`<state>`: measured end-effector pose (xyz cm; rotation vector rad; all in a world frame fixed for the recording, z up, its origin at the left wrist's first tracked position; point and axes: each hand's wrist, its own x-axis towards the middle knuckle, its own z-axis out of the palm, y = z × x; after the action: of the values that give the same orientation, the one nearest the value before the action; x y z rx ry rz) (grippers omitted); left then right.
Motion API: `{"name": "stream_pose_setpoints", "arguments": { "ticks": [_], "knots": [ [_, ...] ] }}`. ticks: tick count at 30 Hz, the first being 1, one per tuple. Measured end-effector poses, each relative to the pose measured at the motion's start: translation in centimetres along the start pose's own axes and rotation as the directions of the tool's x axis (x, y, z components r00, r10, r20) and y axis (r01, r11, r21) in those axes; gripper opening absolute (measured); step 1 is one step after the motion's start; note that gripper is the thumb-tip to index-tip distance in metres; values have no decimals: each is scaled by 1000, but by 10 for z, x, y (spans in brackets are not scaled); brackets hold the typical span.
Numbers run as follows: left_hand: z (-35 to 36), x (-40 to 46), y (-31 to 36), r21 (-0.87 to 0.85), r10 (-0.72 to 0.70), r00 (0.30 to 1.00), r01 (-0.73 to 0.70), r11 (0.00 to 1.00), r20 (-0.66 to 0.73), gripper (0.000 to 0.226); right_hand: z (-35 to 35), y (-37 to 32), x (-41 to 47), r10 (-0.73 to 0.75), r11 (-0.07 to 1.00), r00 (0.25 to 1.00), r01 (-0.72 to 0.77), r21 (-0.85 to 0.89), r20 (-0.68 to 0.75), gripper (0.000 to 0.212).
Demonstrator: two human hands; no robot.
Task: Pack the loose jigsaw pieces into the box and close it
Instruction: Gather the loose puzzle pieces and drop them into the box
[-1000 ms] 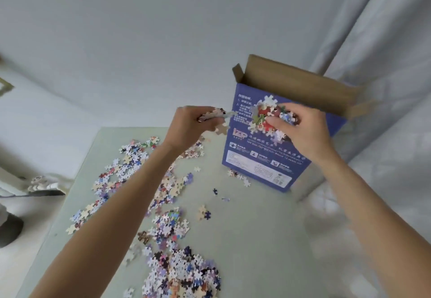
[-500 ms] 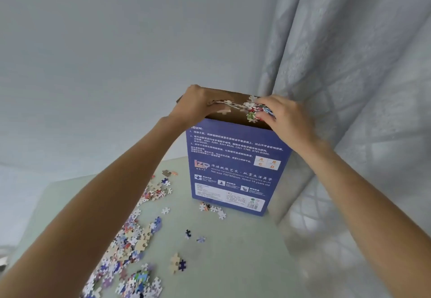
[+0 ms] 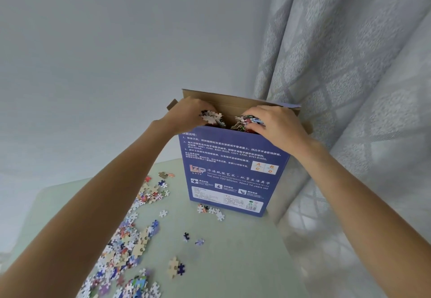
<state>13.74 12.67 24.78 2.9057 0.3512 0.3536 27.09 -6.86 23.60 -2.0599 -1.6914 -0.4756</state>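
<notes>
At the centre of the frame, our left hand [image 3: 189, 113] and right hand [image 3: 277, 125] sat over the open mouth of the tall blue cardboard jigsaw box [image 3: 229, 169], which stood upright on the pale green table [image 3: 233, 251]. The left hand's fingers were curled round a clump of pale and dark pieces [image 3: 211, 118], and the right hand's fingers were wrapped over a multicoloured clump [image 3: 247, 122]; both handfuls were right at the opening, partly below its front edge.

We judged the main risk to be spillage: releasing too high or off-centre could send pieces over the front wall. The box also looked narrow for its height, so a push on the rim might tip it toward the grey patterned curtain [image 3: 349, 87] just behind.

Much remained. A wide scatter of loose pieces [image 3: 130, 244] covered the lower left of the frame, a few lay against the box's base [image 3: 211, 210], and a joined tan-and-blue pair [image 3: 176, 267] sat apart. The brown top flap [image 3: 224, 99] stood open behind our hands.
</notes>
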Motion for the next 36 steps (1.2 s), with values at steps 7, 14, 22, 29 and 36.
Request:
{"name": "stream_pose_setpoints", "arguments": {
  "ticks": [7, 14, 22, 29, 36],
  "knots": [
    [1, 1, -9, -29, -102, 995, 101, 994, -8, 24, 3, -5, 3, 35, 999, 997, -32, -39, 74, 29],
    [2, -5, -5, -114, -25, 1000, 24, 993, -3, 23, 9, -7, 3, 66, 995, 992, -73, 68, 104, 17],
    [4, -17, -4, -193, 18, 984, -52, 980, -176, 13, 10, -12, 4, 89, 978, 995, -79, 193, -44, 21],
    [18, -45, -8, 167, 304, 887, -260, 951, -349, 23, 9, -35, -8, 57, 982, 968, -10, 190, -243, 27],
    [54, -132, -2, 49, 113, 825, -103, 993, -554, 22, 76, -98, -91, -57, 978, 977, 97, 186, -206, 26]
  ]
}}
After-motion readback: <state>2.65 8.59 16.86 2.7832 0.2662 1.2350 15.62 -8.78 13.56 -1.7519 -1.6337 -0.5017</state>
